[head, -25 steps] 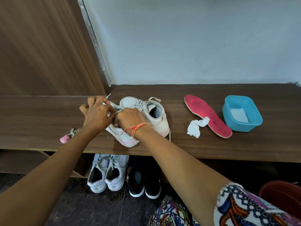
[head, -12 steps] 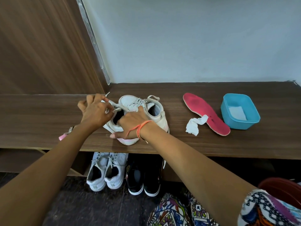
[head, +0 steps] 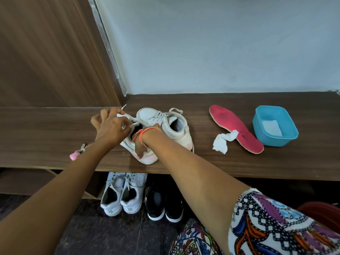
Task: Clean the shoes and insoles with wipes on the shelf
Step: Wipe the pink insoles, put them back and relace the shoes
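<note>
The white lace-up sneaker (head: 147,156) is gripped at its laces by the left hand (head: 110,127). Just beside it, the right hand (head: 142,142) is sunk inside, its grip indiscernible, perhaps curled.

floor: pale grey sneakers (head: 125,188) | black shoes (head: 161,205) just right | pink trinket (head: 74,155) above, left | dark red tub (head: 323,214) far right

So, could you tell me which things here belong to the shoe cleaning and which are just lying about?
In the job: white sneakers, left hand and right hand on them; pink insole; crumpled wipe; blue tub.

Lying about: pink charm; grey sneakers; black shoes, both pairs under the shelf.
</note>
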